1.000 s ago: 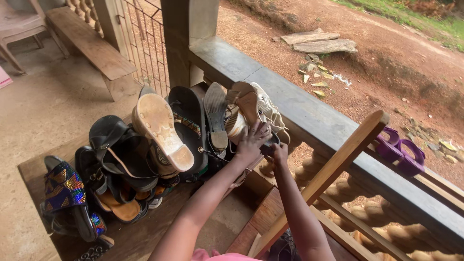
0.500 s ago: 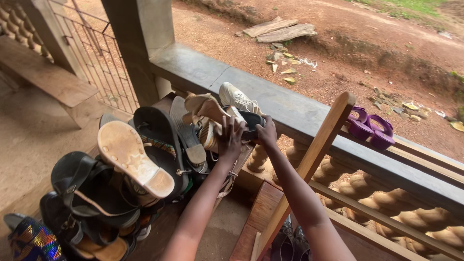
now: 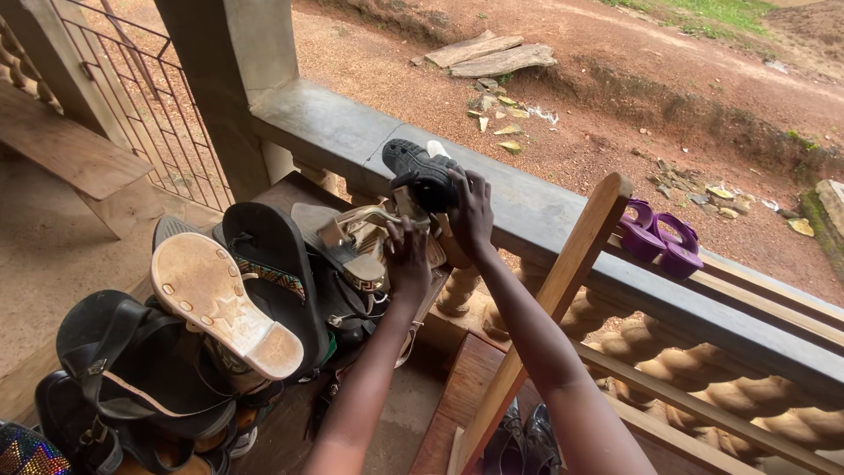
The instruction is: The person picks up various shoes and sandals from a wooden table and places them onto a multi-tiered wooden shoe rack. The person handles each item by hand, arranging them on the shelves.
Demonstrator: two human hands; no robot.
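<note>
My right hand grips a black shoe, lifted sole-up against the grey concrete railing ledge. My left hand rests just below it on the gold strappy sandal at the right end of a heap of footwear. A white sneaker is mostly hidden behind the black shoe. The heap leans against the concrete pillar and holds black flip-flops, a tan-soled wedge and black strapped sandals.
A slanted wooden rail crosses in front of my right arm. A pair of purple slippers sits on the ledge to the right. A wooden bench and a metal grille gate stand at the left. Red dirt ground lies beyond the railing.
My right hand has pulled the black shoe up out of the heap and turned it sole-up on the ledge. My left hand dropped onto the gold sandal. The view shifted right.
</note>
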